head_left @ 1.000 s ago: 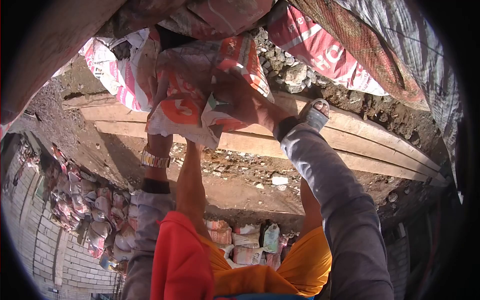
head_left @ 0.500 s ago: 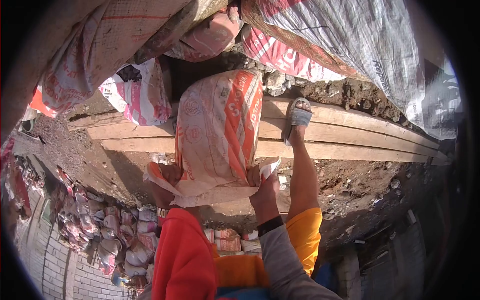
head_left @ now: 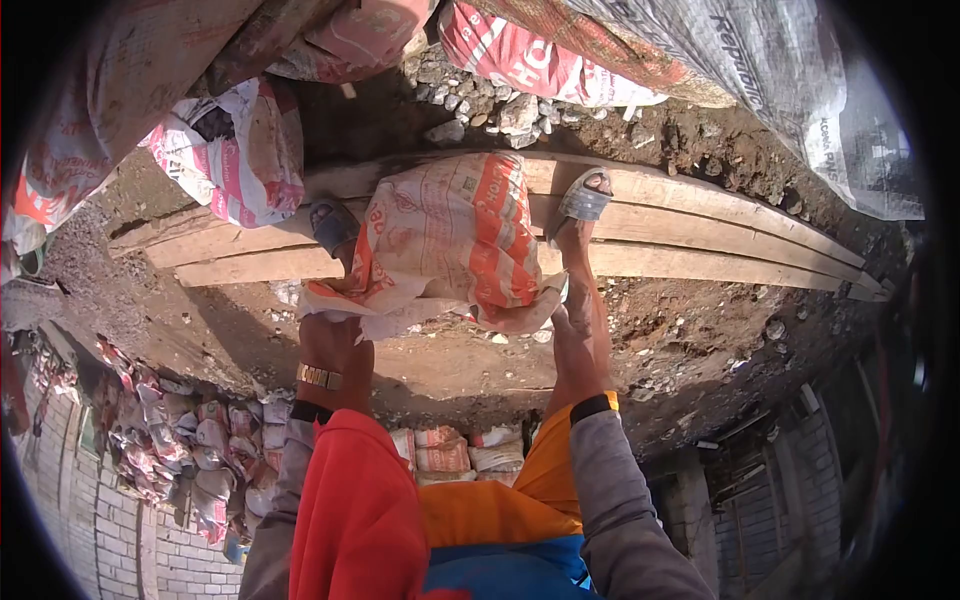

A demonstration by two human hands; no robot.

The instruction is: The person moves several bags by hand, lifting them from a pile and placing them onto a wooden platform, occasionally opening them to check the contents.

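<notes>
A white and orange woven sack (head_left: 440, 225) hangs between my two feet, in front of the wooden planks (head_left: 680, 240). My left hand (head_left: 335, 340) is closed on the left corner of its near edge, a bracelet showing at the wrist. At the right corner, my right hand (head_left: 568, 330) grips the bunched fabric. The near edge sags between the hands, and the sack's inside is hidden. Grey slippers (head_left: 583, 203) are on my feet, which stand on the planks either side of the sack.
A pink and white sack (head_left: 245, 160) with dark lumps in its mouth stands at the left. Broken stones (head_left: 515, 115) lie beyond the planks. Large sacks (head_left: 560, 60) line the far side. Many filled sacks (head_left: 215, 440) are piled behind at the lower left, beside a block wall (head_left: 110, 530).
The sack has come nearer to me and looks shorter and more crumpled, its near edge folded. My hands have moved slightly apart, still on its corners. My left slipper has come into view.
</notes>
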